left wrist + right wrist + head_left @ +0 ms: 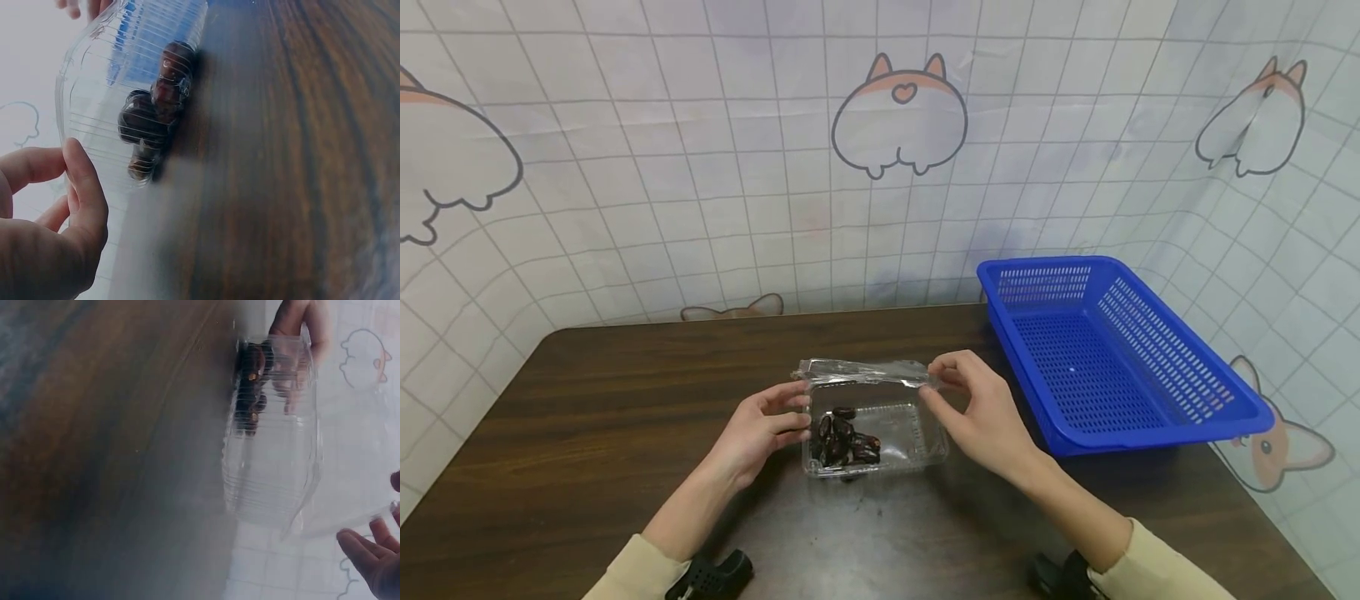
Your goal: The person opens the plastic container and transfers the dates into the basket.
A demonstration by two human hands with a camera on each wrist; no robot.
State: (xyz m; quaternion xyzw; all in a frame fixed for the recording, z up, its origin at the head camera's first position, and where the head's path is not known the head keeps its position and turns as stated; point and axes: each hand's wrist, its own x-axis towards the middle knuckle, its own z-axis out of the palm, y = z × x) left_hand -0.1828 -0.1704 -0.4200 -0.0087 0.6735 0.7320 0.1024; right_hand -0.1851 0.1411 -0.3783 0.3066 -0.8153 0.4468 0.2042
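A clear plastic clamshell box stands on the table, its lid raised up at the far side. In its left half lies a small heap of dark, glossy, oval fruits that look like dates. My left hand holds the box's left edge; the left wrist view shows the fingertips pinching the rim. With thumb and fingers, my right hand pinches the right end of the lid. The right wrist view shows the fingers at the lid's edge, with the hand partly cut off.
A blue slotted plastic basket stands to the right of the box, beyond my right forearm. Dark wood-grain table surrounds the box. A white gridded cloth with cartoon drawings hangs behind the table and along its sides.
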